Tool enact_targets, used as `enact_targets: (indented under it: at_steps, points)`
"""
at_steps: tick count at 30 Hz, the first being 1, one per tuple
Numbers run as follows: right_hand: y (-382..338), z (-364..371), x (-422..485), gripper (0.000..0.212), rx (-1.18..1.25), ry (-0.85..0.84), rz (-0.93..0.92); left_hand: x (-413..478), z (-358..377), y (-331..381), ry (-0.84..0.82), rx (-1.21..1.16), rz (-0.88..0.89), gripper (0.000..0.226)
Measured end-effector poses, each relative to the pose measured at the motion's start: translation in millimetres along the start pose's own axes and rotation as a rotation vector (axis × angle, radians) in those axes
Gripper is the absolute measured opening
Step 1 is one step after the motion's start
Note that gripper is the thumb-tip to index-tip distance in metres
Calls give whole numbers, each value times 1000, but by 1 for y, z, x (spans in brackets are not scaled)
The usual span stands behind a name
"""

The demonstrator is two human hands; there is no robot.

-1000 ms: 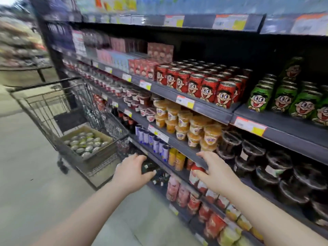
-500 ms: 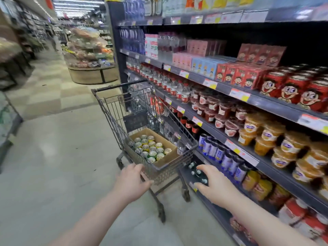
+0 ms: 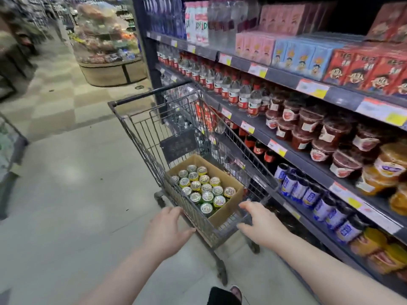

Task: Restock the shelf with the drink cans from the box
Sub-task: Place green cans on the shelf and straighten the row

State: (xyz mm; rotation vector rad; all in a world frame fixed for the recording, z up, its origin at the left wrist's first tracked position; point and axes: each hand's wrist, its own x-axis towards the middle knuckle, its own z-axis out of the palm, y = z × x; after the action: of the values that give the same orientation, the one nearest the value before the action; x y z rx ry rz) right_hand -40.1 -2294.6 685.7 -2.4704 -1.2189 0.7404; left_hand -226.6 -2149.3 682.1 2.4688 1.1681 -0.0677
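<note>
An open cardboard box (image 3: pixel 229 209) sits in a wire shopping cart (image 3: pixel 141 137) beside the shelving. Several green drink cans (image 3: pixel 201 186) with silver tops stand upright inside the box. My left hand (image 3: pixel 167 226) reaches toward the near left rim of the cart, fingers relaxed and holding nothing. My right hand (image 3: pixel 259 223) hovers at the cart's near right corner, fingers spread, empty. Whether either hand touches the wire I cannot tell.
Dark shelving (image 3: pixel 286 78) runs along the right with cartons, bottles (image 3: pixel 233 93), jars (image 3: pixel 308 126) and blue cans (image 3: pixel 308 192). A round display stand (image 3: pixel 110 60) is far down the aisle. Open tiled floor (image 3: pixel 66 194) lies to the left. A foot (image 3: pixel 235 292) shows below.
The view has swung left from the shelf toward the cart, which is now close and central. Both hands have moved from the shelf side to the cart's near rim.
</note>
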Motion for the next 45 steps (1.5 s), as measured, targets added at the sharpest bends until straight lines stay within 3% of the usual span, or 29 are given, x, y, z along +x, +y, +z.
enact_targets:
  at_steps: [9, 16, 32, 39, 45]
  points:
    - [7, -30, 155, 54, 34, -93, 57, 163, -28, 19, -35, 40, 26, 55]
    - [27, -28, 221, 55, 50, -142, 174, 245, -11, 16, -192, 83, 65, 60]
    - [-5, 126, 344, 54, 266, -163, 612, 449, 61, -54, -609, 219, 461, 58]
    - [8, 189, 354, 60, 412, -168, 747, 478, 115, -53, -713, 123, 549, 58]
    - [19, 230, 362, 78, 384, -252, 784, 491, 153, -57, -767, 113, 597, 57]
